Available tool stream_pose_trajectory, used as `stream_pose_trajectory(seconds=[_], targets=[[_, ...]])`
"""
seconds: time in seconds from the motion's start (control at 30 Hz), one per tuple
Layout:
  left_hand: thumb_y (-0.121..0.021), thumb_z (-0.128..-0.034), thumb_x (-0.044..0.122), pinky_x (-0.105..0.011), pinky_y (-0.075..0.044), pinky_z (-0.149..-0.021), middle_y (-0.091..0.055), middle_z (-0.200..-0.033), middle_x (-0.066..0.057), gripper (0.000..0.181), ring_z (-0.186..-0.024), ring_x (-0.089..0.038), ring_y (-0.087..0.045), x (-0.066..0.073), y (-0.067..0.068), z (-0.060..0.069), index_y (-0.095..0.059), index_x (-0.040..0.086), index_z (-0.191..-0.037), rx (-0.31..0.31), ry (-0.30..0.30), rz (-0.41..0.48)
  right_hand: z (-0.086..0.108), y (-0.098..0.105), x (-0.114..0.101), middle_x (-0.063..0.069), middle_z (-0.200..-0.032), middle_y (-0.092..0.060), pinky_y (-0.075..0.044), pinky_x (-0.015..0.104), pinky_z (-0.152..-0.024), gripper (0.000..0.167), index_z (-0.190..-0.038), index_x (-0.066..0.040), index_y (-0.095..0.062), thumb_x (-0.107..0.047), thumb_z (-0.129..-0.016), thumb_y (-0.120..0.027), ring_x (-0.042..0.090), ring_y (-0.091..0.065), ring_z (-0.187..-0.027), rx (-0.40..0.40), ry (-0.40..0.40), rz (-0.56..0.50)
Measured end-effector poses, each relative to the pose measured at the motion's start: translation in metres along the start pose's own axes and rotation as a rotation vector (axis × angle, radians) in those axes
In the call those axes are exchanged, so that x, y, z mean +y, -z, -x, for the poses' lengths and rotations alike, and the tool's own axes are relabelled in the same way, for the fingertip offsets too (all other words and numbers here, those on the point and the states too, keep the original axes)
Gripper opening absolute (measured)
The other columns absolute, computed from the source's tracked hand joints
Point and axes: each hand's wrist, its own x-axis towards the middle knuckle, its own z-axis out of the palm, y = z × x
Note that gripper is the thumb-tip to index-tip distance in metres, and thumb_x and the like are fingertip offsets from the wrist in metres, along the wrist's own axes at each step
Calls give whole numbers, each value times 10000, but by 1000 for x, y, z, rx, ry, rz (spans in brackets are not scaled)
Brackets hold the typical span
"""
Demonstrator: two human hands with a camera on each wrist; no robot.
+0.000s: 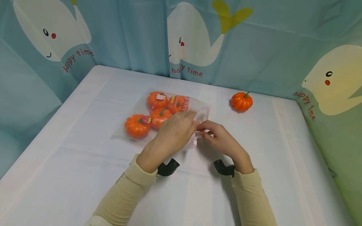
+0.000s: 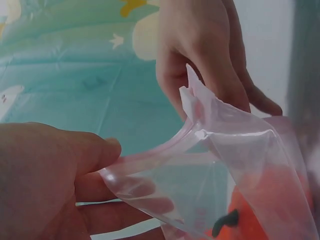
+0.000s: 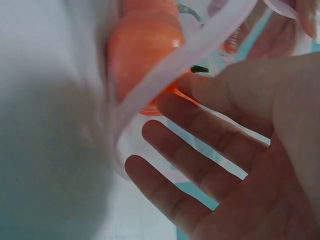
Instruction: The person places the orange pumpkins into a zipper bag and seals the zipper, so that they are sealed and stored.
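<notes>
A clear zip bag [image 1: 202,111] with pink trim lies on the table, several orange toy pumpkins [image 1: 137,126] inside it. My left hand [image 1: 173,131] pinches the bag's rim between thumb and fingers; in the left wrist view the fingers [image 2: 145,187] show through the plastic. The mouth gapes, with a pale slider [image 1: 194,142] on its near side. At the mouth's right side is my right hand [image 1: 223,138]. In the right wrist view its fingers [image 3: 192,152] are extended, tips at the pink rim [image 3: 165,72] beside an orange pumpkin [image 3: 147,57].
One loose orange toy pumpkin [image 1: 242,102] with a green stem sits toward the back right of the white table [image 1: 282,175]. A blue-green curtain [image 1: 141,34] with whale prints hangs behind the table and along its sides. Black curved pieces [image 1: 224,168] stick out at both wrists.
</notes>
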Motion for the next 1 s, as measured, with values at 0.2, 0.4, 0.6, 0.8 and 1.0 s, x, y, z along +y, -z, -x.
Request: stream_pose_trajectory(seconds=[0.2, 0.4, 0.6, 0.8, 1.0], targets=[[-491, -1038, 298, -471, -522, -987, -594, -1393, -87, 423, -1258, -282, -585, 2, -1, 0, -561, 49, -1373, 0, -29, -32, -5, -7, 0, 74, -1010, -646, -553, 375, -848, 255, -1121, -36, -684, 65, -934, -541, 196, -609, -932, 25, 49, 33], [-488, -1040, 302, -473, -497, -1021, -556, -1442, -99, 452, -1318, -285, -547, 2, 0, 0, -533, 42, -1408, -9, -27, -44, -8, -9, 0, 77, -1075, -629, -562, 392, -886, 291, -1172, -20, -669, 66, -938, -518, 209, -610, -977, 10, 39, 31], [-494, -1038, 301, -468, -492, -1030, -567, -1430, -90, 443, -1309, -280, -553, 2, -1, 1, -539, 52, -1403, -6, -19, -25, -5, -6, 2, 98, -1194, -646, -550, 422, -936, 338, -1218, -10, -667, 85, -930, -518, 247, -617, -1081, 12, 50, 19], [-510, -1034, 285, -461, -523, -988, -598, -1377, -86, 394, -1258, -264, -588, 4, -3, 0, -574, 49, -1343, -2, -38, -25, -6, -7, 4, 107, -1184, -629, -522, 410, -913, 334, -1172, -6, -679, 97, -917, -490, 246, -583, -1028, 28, 51, 56], [-529, -1026, 257, -431, -478, -1049, -570, -1423, -123, 429, -1334, -261, -540, 6, -5, -1, -550, 21, -1384, -6, -60, -66, -9, -10, 4, 117, -1148, -614, -491, 377, -874, 314, -1138, 5, -684, 95, -913, -483, 243, -558, -982, 41, 51, 74]])
